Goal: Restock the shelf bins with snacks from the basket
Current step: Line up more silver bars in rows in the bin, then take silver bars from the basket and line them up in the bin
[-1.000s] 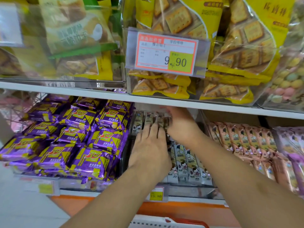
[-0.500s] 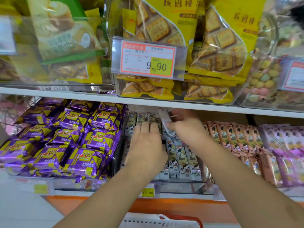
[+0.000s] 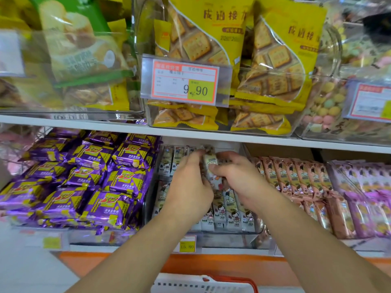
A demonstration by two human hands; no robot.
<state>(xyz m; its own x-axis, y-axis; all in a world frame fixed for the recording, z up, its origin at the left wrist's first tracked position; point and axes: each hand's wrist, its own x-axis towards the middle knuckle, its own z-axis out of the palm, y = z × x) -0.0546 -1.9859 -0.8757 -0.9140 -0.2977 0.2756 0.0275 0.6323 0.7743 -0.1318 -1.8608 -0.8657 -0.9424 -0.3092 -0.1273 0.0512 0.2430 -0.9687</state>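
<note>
The price tag (image 3: 184,81) clipped to the upper cracker bin reads "9.90" on its yellow patch. Above and right of it, the yellow cracker bags (image 3: 224,28) carry "成语接" in brown. Below it, on the lower shelf edge, a small tag (image 3: 187,244) reads "15.80". The other print is too blurred to read.
</note>
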